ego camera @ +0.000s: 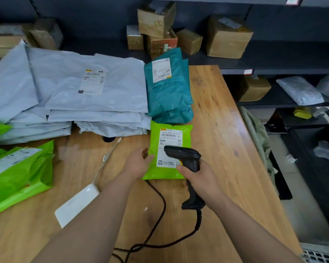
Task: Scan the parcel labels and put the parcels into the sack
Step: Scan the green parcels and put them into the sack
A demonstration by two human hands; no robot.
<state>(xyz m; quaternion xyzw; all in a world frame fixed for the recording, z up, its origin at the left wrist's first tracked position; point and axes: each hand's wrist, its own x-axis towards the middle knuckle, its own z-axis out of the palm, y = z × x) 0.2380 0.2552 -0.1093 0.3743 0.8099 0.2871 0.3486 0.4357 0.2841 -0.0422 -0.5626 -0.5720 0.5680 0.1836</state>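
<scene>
**Scanner held over small green parcel, near-right of counter**

Left hand (139,162): at the left edge of the small green parcel (156,133), gripping it. The thumb lies on the top face. The other fingers are hidden beneath or behind the parcel, so I cannot tell how far they curl.

Right hand (199,179): wrapped closed round the handle of the black scanner (186,154), with one fingertip at the front of the handle below the head. The scanner head points toward the far edge of the counter (217,130) and sits just above the parcel, covering the lower part of its white label (171,136). The barcode at the label's top is exposed. The black cord (160,224) runs from the handle base and loops back toward the near edge.

The small green parcel lies label up, right of centre on the counter. Its far end is just beside the teal parcels (169,92).

Other items on the counter:
- Grey mailers (84,88): stacked at the far-left corner, top one with its label up.
- Larger green parcels (21,173): along the left edge.
- Flat white device (78,202): near the left forearm, with a white cable (106,156) leading toward the mailers.

Off the right edge is an olive fabric bundle (258,133). I cannot tell whether it is the sack.

Behind the counter, dark shelves (273,59) carry cardboard boxes (228,38).
</scene>
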